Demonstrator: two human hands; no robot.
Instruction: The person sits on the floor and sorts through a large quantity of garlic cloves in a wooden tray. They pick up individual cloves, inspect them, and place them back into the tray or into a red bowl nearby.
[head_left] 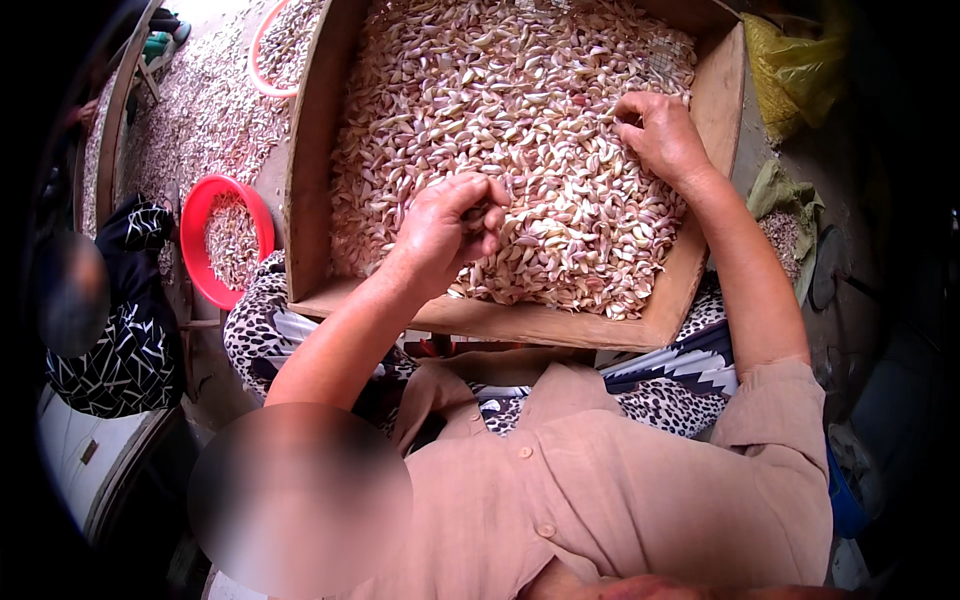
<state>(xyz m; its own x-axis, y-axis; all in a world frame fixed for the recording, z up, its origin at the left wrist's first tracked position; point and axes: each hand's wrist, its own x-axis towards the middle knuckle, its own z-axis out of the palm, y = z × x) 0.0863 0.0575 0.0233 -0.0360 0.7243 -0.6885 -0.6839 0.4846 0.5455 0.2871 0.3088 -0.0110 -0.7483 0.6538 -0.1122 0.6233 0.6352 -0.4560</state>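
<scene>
A wooden tray (pixel 470 320) in front of me holds a thick layer of pale, pinkish garlic cloves (pixel 540 130). Just above the cloves, left of the tray's middle, my left hand (pixel 455 222) is closed with its fingers curled inward. Whatever lies inside those fingers is hidden. Near the tray's right wall, my right hand (pixel 662 135) reaches down to the cloves, thumb and fingertips bent together in a pinch. Anything between these fingertips is too small to make out.
On the left stand a red basin (pixel 262 215) of cloves and another pink-rimmed basin (pixel 262 75) farther back. More cloves (pixel 200 120) cover the area behind them. A yellow sack (pixel 795 75) lies at the right; a person in dark patterned clothes (pixel 115 340) sits at the left.
</scene>
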